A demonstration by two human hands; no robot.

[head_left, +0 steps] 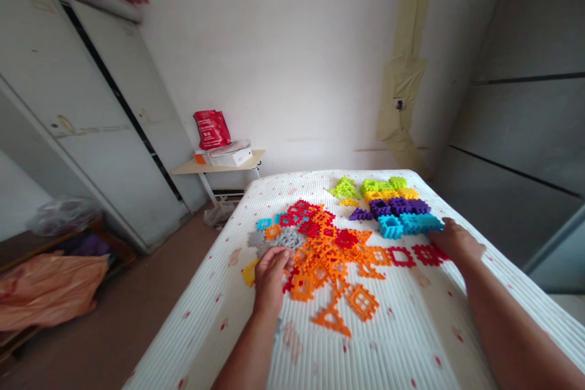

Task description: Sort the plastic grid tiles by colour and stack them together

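My left hand [270,273] hovers at the left edge of a loose pile of orange plastic building pieces [324,256], fingers curled together; anything held in them is hidden. Grey pieces [289,237] lie just beyond it, and a yellow piece [249,272] is to its left. My right hand [459,241] reaches to the right end of a row of blue building pieces [418,223], its fingers closed on the end piece. Red pieces [427,255] lie flat in front of that row, partly beside the right hand. More red pieces [299,212] sit at the back of the pile.
Behind the blue row are purple [400,206], yellow [384,195] and green rows [379,185], with a green cluster [344,187] to their left. Everything lies on a ribbed white bed cover [365,359]. A small table [219,166] with a red bag [211,129] stands at the far left.
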